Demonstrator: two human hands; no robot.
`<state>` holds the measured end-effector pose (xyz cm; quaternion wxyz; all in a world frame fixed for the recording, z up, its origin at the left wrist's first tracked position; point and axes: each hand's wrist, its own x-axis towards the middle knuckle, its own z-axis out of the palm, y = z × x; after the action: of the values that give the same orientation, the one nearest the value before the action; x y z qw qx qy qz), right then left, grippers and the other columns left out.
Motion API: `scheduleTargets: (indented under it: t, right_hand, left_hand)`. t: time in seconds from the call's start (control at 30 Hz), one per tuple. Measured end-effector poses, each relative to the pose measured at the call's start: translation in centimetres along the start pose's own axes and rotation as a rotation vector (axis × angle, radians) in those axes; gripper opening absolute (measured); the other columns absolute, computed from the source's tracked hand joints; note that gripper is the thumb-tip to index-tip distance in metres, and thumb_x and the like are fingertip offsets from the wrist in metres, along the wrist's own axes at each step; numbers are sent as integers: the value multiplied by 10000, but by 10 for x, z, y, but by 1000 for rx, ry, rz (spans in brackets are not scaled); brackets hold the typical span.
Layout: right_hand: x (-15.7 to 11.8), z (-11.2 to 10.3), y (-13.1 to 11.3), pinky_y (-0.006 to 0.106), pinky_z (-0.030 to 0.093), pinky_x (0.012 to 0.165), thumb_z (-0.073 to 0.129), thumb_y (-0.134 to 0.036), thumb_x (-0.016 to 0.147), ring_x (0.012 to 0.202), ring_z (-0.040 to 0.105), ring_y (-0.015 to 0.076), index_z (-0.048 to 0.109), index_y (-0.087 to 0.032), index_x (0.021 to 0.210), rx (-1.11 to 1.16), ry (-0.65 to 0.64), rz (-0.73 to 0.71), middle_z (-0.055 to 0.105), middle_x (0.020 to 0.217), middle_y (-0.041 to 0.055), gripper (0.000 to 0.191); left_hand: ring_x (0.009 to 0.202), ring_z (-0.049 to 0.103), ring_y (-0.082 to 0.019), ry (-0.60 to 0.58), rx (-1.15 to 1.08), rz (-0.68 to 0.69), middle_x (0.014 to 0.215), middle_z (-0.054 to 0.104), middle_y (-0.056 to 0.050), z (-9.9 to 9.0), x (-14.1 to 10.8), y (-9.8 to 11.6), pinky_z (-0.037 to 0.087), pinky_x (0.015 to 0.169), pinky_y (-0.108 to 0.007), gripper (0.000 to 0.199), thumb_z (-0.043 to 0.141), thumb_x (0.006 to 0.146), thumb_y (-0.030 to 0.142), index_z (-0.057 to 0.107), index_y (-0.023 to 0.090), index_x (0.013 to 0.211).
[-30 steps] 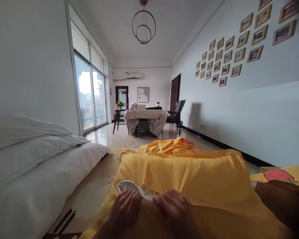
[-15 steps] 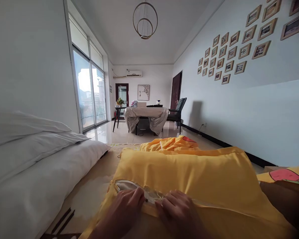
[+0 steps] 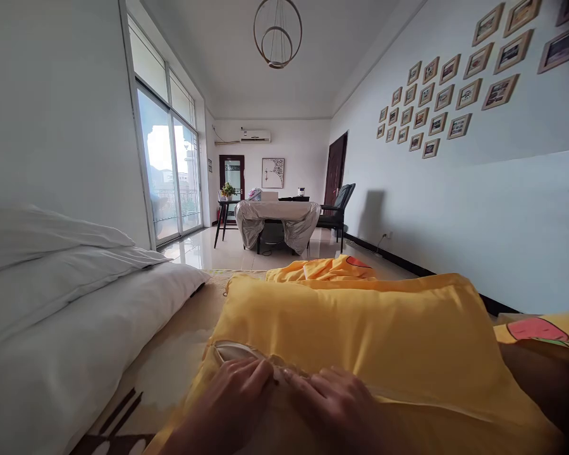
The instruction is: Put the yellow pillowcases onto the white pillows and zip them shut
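A yellow pillowcase (image 3: pixel 360 328) with a pillow filling it lies in front of me. Along its near side runs a seam with an opening, and a bit of white pillow (image 3: pixel 234 349) shows at the left end of that gap. My left hand (image 3: pixel 244 385) is closed on the edge of the opening, fingers curled. Just right of it, my right hand (image 3: pixel 329 395) is closed on the cloth too, its thumb side near a small dark spot that may be a zipper pull. The fingertips of both hands are partly hidden.
White pillows (image 3: pixel 90 322) are stacked at the left on a beige patterned bedcover (image 3: pixel 171 360). Crumpled yellow cloth (image 3: pixel 320 270) lies beyond the pillowcase, and more yellow printed cloth (image 3: pixel 540 330) at the right. Farther off stand a covered table (image 3: pixel 279 210) and a black chair (image 3: pixel 339 208).
My right hand has shifted slightly left toward my left hand. Less of the white inside shows between them, and the gap looks narrower. The view has tilted slightly.
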<state>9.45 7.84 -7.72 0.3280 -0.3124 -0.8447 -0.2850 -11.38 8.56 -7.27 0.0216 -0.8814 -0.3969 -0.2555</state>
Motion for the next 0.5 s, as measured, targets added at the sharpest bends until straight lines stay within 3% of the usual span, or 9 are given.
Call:
scheduleTargets:
  t: [0.33,0.5]
  right_hand:
    - [0,-1,-4,285,272,565,483,-76,895,515,468,113,600,-218,892,21,-12,10,576,596,-51,184]
    - [-3,-2,-3,271,316,607,539,-78,873,556,511,109,602,-221,955,11,-42,-22,613,642,-52,177]
  left_hand:
    - [694,561,-150,-122,-53,-87,761,621,13,-15,0,-10,341,636,-266,201,388,951,204,435,203,755]
    - [738,544,-159,-127,-26,-68,792,620,10,-19,0,-18,352,700,-274,174,437,932,229,452,200,761]
